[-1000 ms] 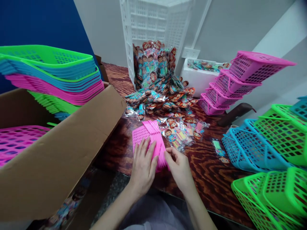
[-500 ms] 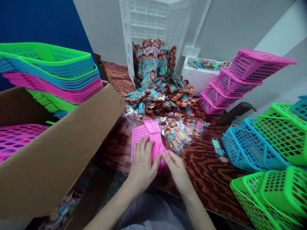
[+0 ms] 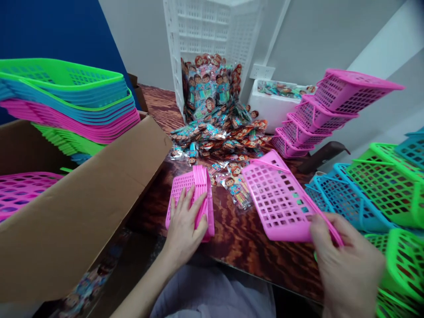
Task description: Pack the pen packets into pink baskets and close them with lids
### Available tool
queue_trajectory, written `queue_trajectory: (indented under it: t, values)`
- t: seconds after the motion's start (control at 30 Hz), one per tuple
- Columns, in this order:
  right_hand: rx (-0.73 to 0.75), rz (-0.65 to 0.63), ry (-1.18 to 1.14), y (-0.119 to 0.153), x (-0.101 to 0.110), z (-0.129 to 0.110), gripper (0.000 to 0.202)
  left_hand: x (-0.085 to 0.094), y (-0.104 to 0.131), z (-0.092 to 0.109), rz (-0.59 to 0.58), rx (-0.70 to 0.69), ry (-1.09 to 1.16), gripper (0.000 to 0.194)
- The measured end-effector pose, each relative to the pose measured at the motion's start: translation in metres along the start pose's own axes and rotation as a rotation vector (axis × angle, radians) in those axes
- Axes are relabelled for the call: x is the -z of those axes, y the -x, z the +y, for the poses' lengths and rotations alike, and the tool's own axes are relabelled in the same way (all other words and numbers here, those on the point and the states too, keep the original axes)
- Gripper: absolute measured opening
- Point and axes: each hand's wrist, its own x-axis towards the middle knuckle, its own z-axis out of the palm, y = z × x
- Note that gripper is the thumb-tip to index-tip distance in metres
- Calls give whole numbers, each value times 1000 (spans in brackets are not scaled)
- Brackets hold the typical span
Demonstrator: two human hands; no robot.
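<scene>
My right hand (image 3: 349,260) is closed on the rim of a pink plastic basket (image 3: 281,203), held tilted above the table with its lattice side toward me. Part of that rim is hidden behind the fingers. To the left, my left hand (image 3: 187,216) rests with spread fingers on a nested stack of pink baskets (image 3: 179,183) lying on its side. Between the two, several clear packets with cartoon figures (image 3: 235,187) lie on the wood-grain table (image 3: 238,247).
A white crate (image 3: 205,26) spills a heap of packets (image 3: 218,128) onto the table. At left, a cardboard box (image 3: 99,207) holds stacked baskets (image 3: 76,101). Pink baskets (image 3: 308,115), blue baskets (image 3: 344,190) and green baskets (image 3: 384,176) stand at right, near a white foam box (image 3: 274,104).
My right hand has pulled one pink basket off the stack and carried it to the right. My left hand and the remaining stack have shifted slightly left.
</scene>
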Motion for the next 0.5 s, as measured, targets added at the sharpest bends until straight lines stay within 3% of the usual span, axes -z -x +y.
queue_trajectory:
  t: [0.07,0.13,0.3,0.37,0.43,0.5]
  values:
    - [146,53,256,9,6,10,27,1,1,-3,4,-8,9,53]
    - [260,57,410,22,-2,25,29,2,3,-5,16,-12,18,50]
    - [315,-33,548,43,-36,56,33,3,7,-6,45,-16,31,46]
    - [309,-54,479,47,-44,45,43,2,7,-6,48,-16,31,46]
    - [299,-104,279,52,-50,20,48,2,8,-6,51,-13,36,45]
    - [276,-340,-50,60,-61,-14,37,2,8,-6,55,-6,49,44]
